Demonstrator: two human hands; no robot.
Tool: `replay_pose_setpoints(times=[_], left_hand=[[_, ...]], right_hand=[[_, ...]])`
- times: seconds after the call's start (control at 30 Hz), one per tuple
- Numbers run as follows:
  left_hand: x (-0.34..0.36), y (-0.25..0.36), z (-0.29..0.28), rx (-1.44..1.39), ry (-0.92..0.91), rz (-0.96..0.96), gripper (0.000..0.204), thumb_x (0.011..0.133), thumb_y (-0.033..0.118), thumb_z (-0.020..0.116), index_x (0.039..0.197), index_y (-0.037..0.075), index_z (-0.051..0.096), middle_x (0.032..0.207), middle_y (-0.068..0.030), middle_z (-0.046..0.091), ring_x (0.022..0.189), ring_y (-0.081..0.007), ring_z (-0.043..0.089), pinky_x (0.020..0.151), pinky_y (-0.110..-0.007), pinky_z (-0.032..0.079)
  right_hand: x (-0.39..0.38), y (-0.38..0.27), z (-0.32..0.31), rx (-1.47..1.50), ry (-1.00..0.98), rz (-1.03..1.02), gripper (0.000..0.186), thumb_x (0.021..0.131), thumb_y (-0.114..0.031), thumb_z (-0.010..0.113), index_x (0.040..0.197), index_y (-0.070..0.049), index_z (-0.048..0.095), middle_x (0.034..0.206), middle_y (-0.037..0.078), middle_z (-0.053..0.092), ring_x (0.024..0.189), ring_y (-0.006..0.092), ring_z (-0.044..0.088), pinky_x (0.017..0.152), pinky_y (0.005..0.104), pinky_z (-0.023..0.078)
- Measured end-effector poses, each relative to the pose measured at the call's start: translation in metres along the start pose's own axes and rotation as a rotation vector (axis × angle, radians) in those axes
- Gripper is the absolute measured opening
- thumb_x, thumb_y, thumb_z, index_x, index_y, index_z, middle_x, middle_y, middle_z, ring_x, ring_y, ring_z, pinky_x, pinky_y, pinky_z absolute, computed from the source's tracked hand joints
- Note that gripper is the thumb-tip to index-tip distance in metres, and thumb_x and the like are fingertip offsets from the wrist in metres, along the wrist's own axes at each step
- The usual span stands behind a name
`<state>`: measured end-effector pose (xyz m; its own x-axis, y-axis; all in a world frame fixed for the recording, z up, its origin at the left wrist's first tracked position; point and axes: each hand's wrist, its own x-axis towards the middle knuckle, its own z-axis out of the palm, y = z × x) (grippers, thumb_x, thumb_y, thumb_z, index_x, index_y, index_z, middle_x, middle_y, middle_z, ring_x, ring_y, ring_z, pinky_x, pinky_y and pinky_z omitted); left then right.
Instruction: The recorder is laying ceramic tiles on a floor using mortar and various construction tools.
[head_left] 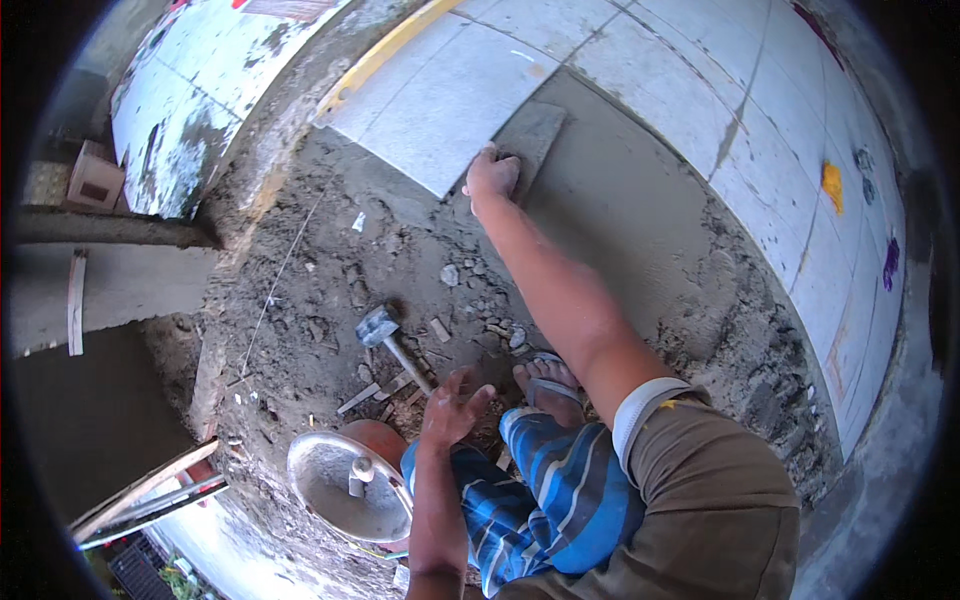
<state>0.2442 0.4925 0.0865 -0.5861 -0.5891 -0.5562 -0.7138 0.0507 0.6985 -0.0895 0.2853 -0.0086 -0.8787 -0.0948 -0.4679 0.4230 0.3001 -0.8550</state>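
My right hand (493,178) is closed at the corner of a white floor tile (440,100), on what looks like a trowel; its handle is hidden in my fingers. The flat grey trowel blade (540,135) lies on smooth wet mortar (610,190) beside the tile's edge. Lower down, my left hand (455,408) hovers in front of my knee, fingers apart and holding nothing. Closest to it is the handle end of a mallet (378,326) with a grey head, lying on rough ground.
A bucket (325,500) with grey mix and a light-handled tool inside stands left of my legs. Laid white tiles (690,70) run along the far and right sides. A string (283,265) crosses the rubble at left, near a concrete ledge (150,285) and a dark pit (90,400).
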Motion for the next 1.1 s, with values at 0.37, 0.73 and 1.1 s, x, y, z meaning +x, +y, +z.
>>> replay_pose_setpoints(times=[0.37, 0.73, 1.1], left_hand=[[0.015, -0.008, 0.007, 0.035, -0.056, 0.046, 0.066, 0.092, 0.048, 0.076, 0.138, 0.004, 0.061, 0.124, -0.0241, 0.071, 0.118, -0.0391, 0.068, 0.102, -0.047, 0.052], [0.005, -0.01, 0.002, 0.021, -0.109, -0.003, 0.06, 0.095, 0.042, 0.075, 0.14, 0.004, 0.061, 0.122, -0.0204, 0.072, 0.115, -0.033, 0.069, 0.1, -0.042, 0.053], [0.026, -0.013, 0.014, 0.036, -0.085, 0.044, 0.064, 0.091, 0.045, 0.078, 0.139, 0.005, 0.062, 0.125, -0.0225, 0.072, 0.117, -0.0362, 0.069, 0.1, -0.043, 0.054]], right_hand=[[0.021, 0.011, -0.17, -0.093, -0.097, -0.036, 0.046, 0.102, -0.037, 0.066, 0.119, 0.002, 0.05, 0.092, 0.017, 0.069, 0.07, 0.0294, 0.071, 0.043, 0.0383, 0.054], [-0.027, -0.042, -0.185, 0.362, -0.416, 0.024, 0.03, 0.103, -0.037, 0.065, 0.105, -0.014, 0.044, 0.067, -0.002, 0.044, 0.047, 0.0113, 0.042, 0.04, 0.0317, 0.037], [0.078, -0.057, -0.108, 0.072, -0.175, 0.01, 0.031, 0.104, -0.035, 0.061, 0.096, -0.007, 0.049, 0.07, 0.005, 0.053, 0.049, 0.0165, 0.05, 0.04, 0.0349, 0.042]])
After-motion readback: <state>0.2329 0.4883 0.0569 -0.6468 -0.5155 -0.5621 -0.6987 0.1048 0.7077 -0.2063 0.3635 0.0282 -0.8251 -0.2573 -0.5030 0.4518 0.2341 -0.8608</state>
